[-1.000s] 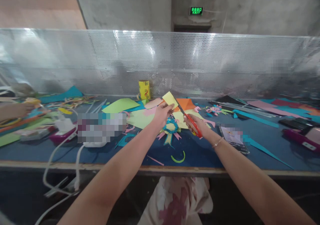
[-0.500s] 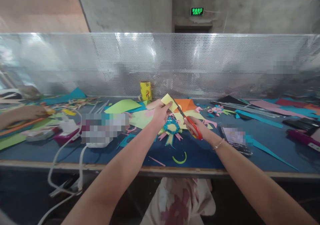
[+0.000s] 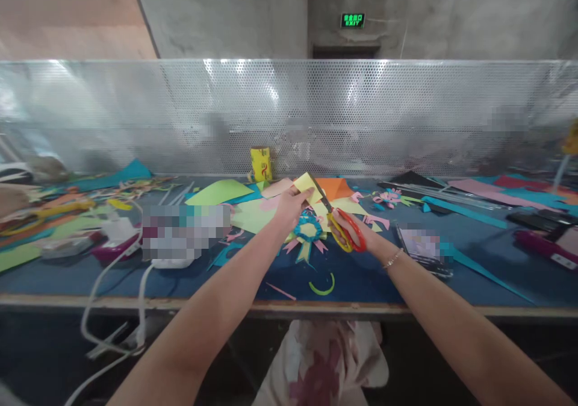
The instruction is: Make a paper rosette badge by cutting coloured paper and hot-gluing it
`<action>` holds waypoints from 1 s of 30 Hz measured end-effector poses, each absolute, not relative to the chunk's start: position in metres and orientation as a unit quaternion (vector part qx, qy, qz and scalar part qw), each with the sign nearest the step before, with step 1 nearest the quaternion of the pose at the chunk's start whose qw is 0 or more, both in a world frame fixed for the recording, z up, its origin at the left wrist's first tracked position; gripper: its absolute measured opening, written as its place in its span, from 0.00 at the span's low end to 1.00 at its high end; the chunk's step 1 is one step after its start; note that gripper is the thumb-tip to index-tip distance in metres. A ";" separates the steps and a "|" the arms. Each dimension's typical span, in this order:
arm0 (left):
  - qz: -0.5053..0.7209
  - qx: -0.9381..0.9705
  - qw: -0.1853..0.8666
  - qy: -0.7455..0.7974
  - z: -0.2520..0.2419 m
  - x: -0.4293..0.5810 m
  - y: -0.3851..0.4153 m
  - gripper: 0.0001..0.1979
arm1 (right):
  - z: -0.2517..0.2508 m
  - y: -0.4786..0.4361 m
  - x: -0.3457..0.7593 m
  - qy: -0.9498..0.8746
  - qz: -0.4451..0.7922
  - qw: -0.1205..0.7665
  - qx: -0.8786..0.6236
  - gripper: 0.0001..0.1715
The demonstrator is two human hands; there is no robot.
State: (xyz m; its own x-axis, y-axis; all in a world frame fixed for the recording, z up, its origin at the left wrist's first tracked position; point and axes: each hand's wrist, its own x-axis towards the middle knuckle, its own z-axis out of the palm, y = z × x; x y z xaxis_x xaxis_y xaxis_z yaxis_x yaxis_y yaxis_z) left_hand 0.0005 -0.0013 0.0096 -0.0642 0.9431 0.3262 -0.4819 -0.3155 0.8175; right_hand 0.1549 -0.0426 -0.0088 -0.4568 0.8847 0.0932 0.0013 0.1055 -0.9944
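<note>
My left hand pinches a small piece of yellow paper above the middle of the table. Scissors with red and yellow handles are in my right hand, their blades pointing up and left at the right edge of that paper. The handles look spread; whether the blades are in the paper I cannot tell. Just beneath my hands lies a paper rosette with a blue ring, a pale yellow centre and pink and yellow tails. Orange paper lies behind the scissors.
A phone lies right of my right hand. A white power strip with cables stands on the left. Near the front edge is a curved green strip. A yellow packet stands before the perforated metal screen.
The scissor handles have spread apart, so the yellow loop now shows beside the red one. At far left, another person's hand has drawn back leftward. The view has shifted slightly.
</note>
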 end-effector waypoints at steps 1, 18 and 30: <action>0.682 0.438 0.525 0.262 0.009 0.001 -0.001 0.12 | -0.008 -0.043 0.154 -0.632 0.569 0.388 -0.354 0.21; 0.630 0.438 0.578 0.277 0.010 0.004 -0.007 0.10 | -0.014 -0.036 0.157 -0.651 0.536 0.396 -0.363 0.22; 0.673 0.427 0.548 0.255 0.008 0.000 0.000 0.11 | -0.010 -0.040 0.157 -0.606 0.570 0.406 -0.379 0.24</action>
State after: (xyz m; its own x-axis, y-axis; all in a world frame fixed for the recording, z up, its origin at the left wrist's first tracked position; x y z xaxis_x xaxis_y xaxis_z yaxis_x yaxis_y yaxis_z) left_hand -0.0003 0.0000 0.0077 -0.0366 0.9546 0.2957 -0.5202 -0.2708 0.8099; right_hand 0.1566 -0.0399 -0.0101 -0.3835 0.9216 0.0599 -0.0030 0.0636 -0.9980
